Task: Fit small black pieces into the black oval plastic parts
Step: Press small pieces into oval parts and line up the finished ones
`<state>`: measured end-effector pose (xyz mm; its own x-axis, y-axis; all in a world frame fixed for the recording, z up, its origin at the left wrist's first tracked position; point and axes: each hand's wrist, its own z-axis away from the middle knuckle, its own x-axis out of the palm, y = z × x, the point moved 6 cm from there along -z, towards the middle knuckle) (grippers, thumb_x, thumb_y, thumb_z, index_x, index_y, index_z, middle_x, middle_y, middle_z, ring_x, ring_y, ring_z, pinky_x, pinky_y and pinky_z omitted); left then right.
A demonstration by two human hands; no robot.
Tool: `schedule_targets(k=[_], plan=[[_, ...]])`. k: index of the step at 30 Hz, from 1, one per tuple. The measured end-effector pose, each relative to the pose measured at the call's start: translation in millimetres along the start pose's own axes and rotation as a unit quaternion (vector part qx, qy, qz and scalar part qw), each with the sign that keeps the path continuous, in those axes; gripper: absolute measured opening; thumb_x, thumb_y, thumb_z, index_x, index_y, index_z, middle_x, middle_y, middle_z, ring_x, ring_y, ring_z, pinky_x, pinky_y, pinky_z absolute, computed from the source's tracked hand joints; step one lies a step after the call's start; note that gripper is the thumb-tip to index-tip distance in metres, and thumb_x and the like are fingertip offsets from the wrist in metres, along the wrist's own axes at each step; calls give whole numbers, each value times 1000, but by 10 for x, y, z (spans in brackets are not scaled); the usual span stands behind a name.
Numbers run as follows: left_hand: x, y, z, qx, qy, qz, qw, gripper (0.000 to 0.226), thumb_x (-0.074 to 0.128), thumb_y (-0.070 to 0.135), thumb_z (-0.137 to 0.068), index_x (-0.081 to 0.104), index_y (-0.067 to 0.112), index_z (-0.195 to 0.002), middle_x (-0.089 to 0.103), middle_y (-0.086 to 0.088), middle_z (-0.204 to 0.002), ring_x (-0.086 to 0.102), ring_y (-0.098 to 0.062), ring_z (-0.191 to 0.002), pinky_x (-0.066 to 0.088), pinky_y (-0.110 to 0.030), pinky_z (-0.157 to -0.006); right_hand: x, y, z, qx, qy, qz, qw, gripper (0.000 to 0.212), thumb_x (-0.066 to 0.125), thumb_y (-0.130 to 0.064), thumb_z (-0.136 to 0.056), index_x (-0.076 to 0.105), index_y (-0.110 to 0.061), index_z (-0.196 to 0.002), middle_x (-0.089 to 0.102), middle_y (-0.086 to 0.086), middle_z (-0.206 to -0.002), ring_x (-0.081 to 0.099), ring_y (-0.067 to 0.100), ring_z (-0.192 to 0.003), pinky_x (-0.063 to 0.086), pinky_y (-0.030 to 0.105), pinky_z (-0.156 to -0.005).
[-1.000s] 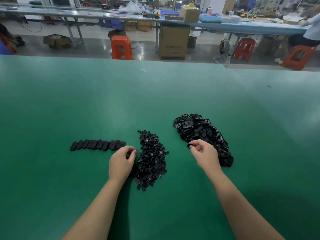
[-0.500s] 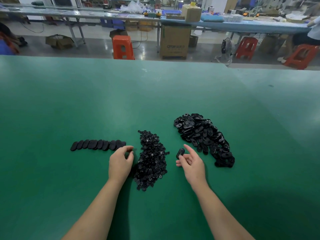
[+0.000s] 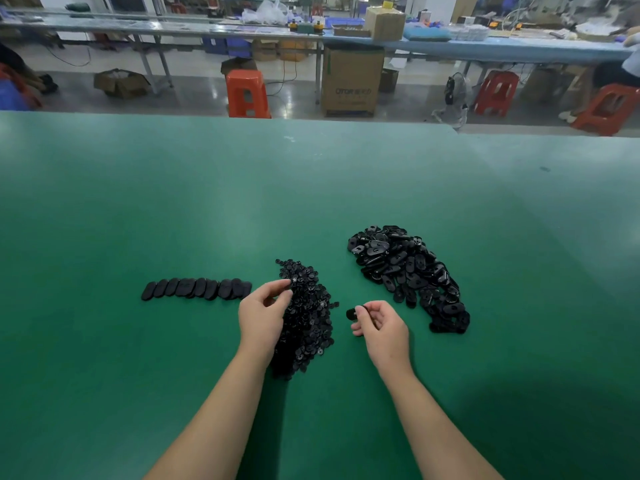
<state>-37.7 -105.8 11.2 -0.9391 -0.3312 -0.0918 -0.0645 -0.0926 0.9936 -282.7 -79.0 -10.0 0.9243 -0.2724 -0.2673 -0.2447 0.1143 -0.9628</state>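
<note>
A pile of small black pieces (image 3: 308,317) lies at the middle of the green table (image 3: 242,202). To its right is a bigger heap of black oval plastic parts (image 3: 405,271). A row of overlapping oval parts (image 3: 197,289) lies flat on the left. My left hand (image 3: 261,317) hovers over the left edge of the small-piece pile, thumb and forefinger close together at the pile. Whether they pinch a piece is hidden. My right hand (image 3: 381,327) pinches one oval part (image 3: 351,314) between the two piles.
The table's far edge runs across the view. Beyond it are orange stools (image 3: 247,93), a cardboard box (image 3: 351,81), a floor fan (image 3: 452,95) and a long blue bench (image 3: 485,50) with clutter. A person's sleeve shows at the far right.
My right hand took an oval part from the heap and carried it left, between the piles. My left hand lifted from the table and moved right, over the small pieces.
</note>
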Motion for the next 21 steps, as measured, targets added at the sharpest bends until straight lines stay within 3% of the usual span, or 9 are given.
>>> schedule_targets(k=[2,7,9,14,17,21], plan=[[149,32,66,-16,-16,43,999,21,73,7,-88,79,28,-91,77,11,-89,70,-1,-84,51,-11,-71,6,6,0,6,2,-18,1000,5,67,-16,-97,63,-16,-97,76,-2,-78,74,10,-71,63,32,-75],[447,97,190,-27,-52,28,998,20,71,6,-88,79,24,-85,75,9,-75,60,0,-61,47,-12,-58,8,33,-12,8,-1,-43,999,26,66,-15,-98,59,-23,-122,78,-5,-82,75,8,-77,58,21,-78],[549,106,224,-22,-80,-2,997,19,71,6,-88,78,23,-88,76,6,-77,62,-2,-64,49,-13,-60,13,63,-24,14,4,-46,999,16,60,-14,-101,65,-16,-116,78,-6,-83,76,9,-79,61,27,-78],[708,93,268,-22,-94,-86,992,12,74,12,-86,74,23,-84,72,3,-73,57,-7,-57,49,-23,-57,27,59,-25,5,1,-35,999,16,50,-14,-104,60,-26,-100,77,-15,-87,76,8,-79,61,35,-78],[779,96,291,-18,-98,-128,987,10,74,15,-86,75,23,-81,73,4,-74,59,-8,-61,48,-23,-61,27,52,-21,-3,0,-31,1000,16,50,-12,-104,59,-25,-99,77,-13,-86,75,8,-78,61,32,-76],[865,152,338,10,-106,-178,978,12,72,16,-86,74,25,-80,71,9,-74,60,-4,-64,44,-17,-62,23,22,-4,-13,-6,-17,1000,18,52,-11,-103,59,-27,-97,77,-13,-81,74,6,-73,57,19,-70]])
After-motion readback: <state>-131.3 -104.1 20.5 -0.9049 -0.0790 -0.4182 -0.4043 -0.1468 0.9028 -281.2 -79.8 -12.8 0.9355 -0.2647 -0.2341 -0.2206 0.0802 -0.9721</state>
